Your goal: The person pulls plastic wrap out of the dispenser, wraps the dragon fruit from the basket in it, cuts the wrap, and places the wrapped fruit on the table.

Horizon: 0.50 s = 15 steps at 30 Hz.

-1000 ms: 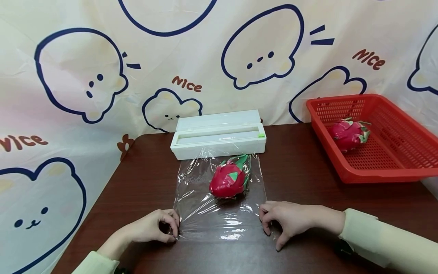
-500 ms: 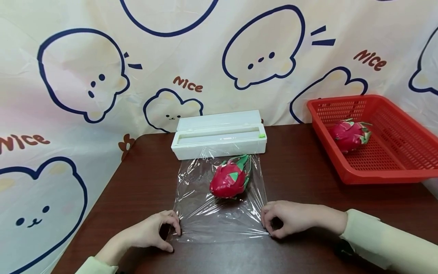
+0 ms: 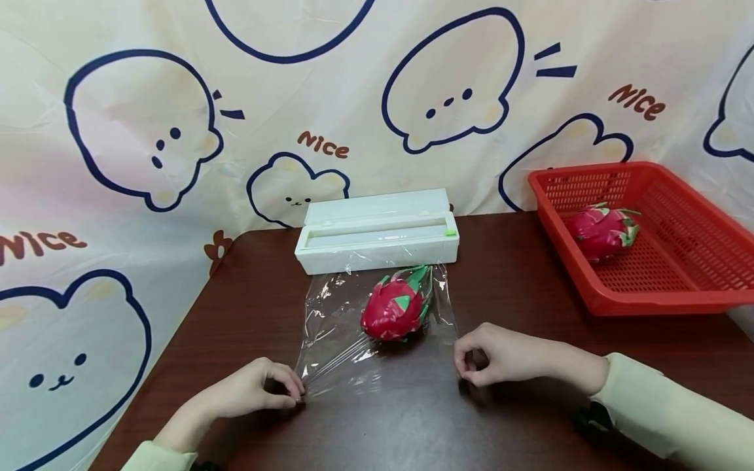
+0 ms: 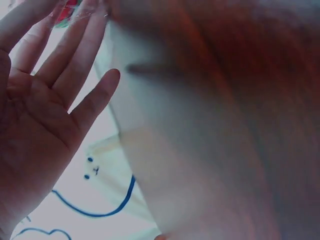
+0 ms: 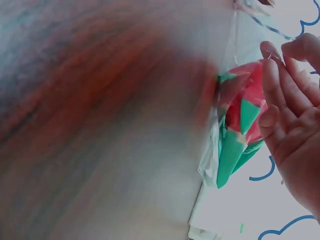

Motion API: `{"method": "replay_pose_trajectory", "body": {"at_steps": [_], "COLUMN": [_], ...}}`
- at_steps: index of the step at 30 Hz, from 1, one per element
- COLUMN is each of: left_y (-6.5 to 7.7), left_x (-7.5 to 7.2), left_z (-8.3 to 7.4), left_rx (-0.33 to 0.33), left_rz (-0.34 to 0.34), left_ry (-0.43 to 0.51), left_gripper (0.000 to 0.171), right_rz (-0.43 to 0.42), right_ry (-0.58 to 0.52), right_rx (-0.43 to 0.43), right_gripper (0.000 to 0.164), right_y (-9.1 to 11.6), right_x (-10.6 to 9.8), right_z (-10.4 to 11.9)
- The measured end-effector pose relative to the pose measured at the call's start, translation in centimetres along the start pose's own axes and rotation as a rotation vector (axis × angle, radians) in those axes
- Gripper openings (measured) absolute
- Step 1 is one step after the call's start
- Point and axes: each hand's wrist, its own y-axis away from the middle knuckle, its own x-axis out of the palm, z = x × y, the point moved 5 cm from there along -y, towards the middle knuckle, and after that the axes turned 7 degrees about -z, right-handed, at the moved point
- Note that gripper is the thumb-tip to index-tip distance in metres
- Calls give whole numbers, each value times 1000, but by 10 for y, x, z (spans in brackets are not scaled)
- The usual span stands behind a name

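Note:
Clear plastic wrap (image 3: 336,363) stretches toward me from a white cling film box (image 3: 377,255) on the dark table. A pink dragon fruit (image 3: 389,313) with green leaf tips lies on the wrap, just in front of the box. At the wrap's near left corner, my left hand (image 3: 250,392) pinches the film between thumb and fingers. My right hand (image 3: 501,356) pinches the near right corner, slightly raised over the table. In the right wrist view, the right hand's thumb and index fingertip (image 5: 270,52) meet, with the dragon fruit (image 5: 250,117) beyond them.
A red plastic basket (image 3: 665,301) stands at the back right, with another dragon fruit (image 3: 601,232) in it. The box's lid (image 3: 377,204) is raised at the back. Behind the table (image 3: 259,294) hangs a cartoon-printed cloth (image 3: 365,98).
My right hand has closed its pinch on the film corner and lifted a little. The left hand has opened briefly, then pinched its corner again. The wrap's near edge has shifted away from me.

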Motion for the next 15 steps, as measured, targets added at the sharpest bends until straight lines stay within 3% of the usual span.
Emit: {"method": "replay_pose_trajectory", "body": {"at_steps": [5,9,12,15], "left_y": [1,0,-2,-6], "left_x": [-13,-27,-37,-46], "left_z": [-5,-14,-20,-25], "left_rx": [-44,-58,-44,-36], "left_rz": [-61,-113,-147,-189], "left_ry": [44,31,21,-8], "left_gripper": [5,7,9,10], "right_rz": [-70,-118,-159,-186], "right_ry": [3,20,48,51], "right_rx": [-4,-81,-145,-151], "right_gripper": [24,30,35,34], "right_y": [-2,-5,-8,-12], "right_x": [-13,-28,-35,-40], "right_z": [2,8,11,10]}}
